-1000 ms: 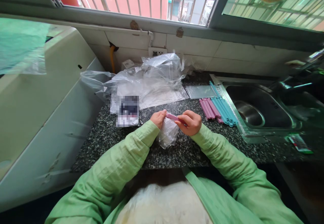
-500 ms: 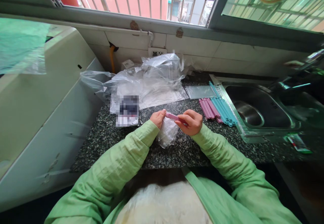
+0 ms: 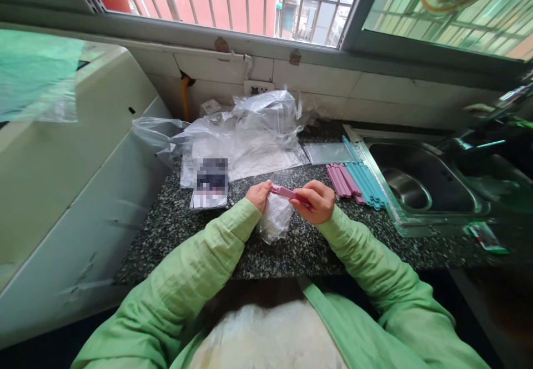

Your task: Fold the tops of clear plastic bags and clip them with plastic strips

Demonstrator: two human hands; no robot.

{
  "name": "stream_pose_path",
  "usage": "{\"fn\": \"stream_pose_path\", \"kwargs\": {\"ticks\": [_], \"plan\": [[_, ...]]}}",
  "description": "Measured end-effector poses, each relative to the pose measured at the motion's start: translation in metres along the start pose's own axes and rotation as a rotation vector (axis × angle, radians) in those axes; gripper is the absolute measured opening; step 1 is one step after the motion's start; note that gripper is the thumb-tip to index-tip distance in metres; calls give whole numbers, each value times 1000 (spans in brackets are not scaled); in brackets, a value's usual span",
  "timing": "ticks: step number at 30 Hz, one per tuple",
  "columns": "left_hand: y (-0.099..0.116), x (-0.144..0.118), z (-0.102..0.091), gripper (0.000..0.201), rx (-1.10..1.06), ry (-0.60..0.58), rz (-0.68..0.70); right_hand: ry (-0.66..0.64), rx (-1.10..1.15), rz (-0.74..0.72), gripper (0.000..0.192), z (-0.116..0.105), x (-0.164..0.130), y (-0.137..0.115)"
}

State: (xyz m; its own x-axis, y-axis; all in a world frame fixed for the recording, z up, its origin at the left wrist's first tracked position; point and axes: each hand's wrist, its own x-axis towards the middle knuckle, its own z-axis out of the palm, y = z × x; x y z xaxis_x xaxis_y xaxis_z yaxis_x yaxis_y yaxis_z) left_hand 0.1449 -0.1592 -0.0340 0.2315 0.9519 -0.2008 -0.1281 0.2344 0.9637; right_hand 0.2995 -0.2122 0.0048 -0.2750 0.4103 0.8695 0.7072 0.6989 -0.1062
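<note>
A small clear plastic bag [image 3: 275,218] hangs crumpled over the counter, its upper edge pinched in my left hand [image 3: 259,195]. Across the top of that bag lies a pink bag sealing clip [image 3: 283,192]. The fingers of my right hand [image 3: 315,201] are closed on the clip's right part, while its left end reaches my left fingertips. Further right on the counter, more pink clips [image 3: 342,180] lie side by side against a row of blue clips [image 3: 366,183]. Whether any of the bag sits inside the held clip is too small to tell.
Large clear plastic sheets [image 3: 254,130] are heaped along the wall. A flat clear packet [image 3: 327,153] lies behind the clips. Left of my hands is a blurred-out item [image 3: 209,184]. A steel sink [image 3: 433,219] stands at the right, with a small green-edged packet [image 3: 487,237] before it.
My right hand has shifted very slightly to the right, and more of the pink clip's length shows beside its fingers. My left hand keeps its pinch on the bag.
</note>
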Motion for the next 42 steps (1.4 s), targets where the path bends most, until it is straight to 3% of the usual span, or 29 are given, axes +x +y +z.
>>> {"fn": "stream_pose_path", "kwargs": {"ticks": [26, 42], "plan": [[1, 4, -4, 47, -28, 82, 47, 55, -54, 91, 8, -14, 1, 6], [-2, 8, -8, 42, -75, 176, 99, 105, -40, 60, 10, -22, 6, 15]]}}
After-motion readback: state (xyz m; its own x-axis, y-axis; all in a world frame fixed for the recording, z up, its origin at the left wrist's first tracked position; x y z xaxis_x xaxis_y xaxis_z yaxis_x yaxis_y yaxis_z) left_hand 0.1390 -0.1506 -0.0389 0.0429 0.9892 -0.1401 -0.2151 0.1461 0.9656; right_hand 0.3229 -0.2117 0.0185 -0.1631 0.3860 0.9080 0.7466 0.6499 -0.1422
